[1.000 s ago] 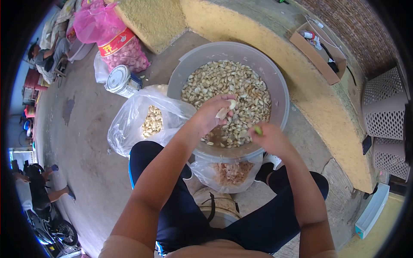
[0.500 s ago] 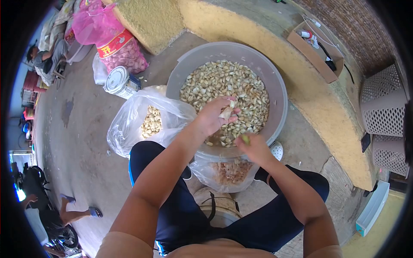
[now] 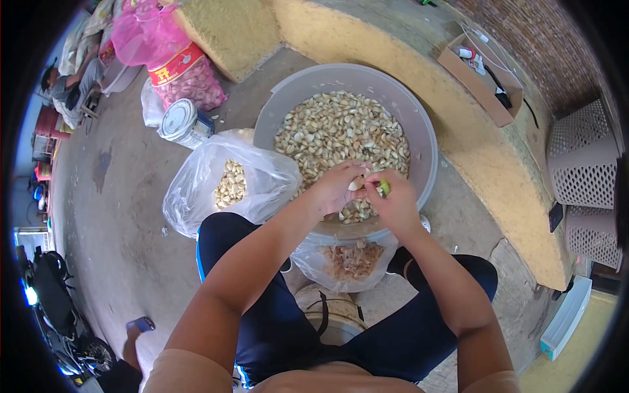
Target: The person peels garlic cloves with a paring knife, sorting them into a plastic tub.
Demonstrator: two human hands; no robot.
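My left hand is closed around a garlic clove, over the near part of a big grey tub. Close against it, my right hand grips a small knife by its yellow-green handle; the blade is hard to make out. Many unpeeled garlic cloves lie in the tub below both hands. Left of the tub, a clear plastic bag holds pale peeled cloves. Between my knees and the tub, another plastic bag holds brownish garlic skins.
A paint bucket and a pink mesh sack of garlic stand at the upper left. Along the right runs a yellow ledge with a cardboard box. Another person sits far left; someone passes near a motorcycle.
My two hands have come together: the right moved up with the knife to the clove in my left hand, which shifted slightly down. The passing person at lower left has moved toward the bottom edge.
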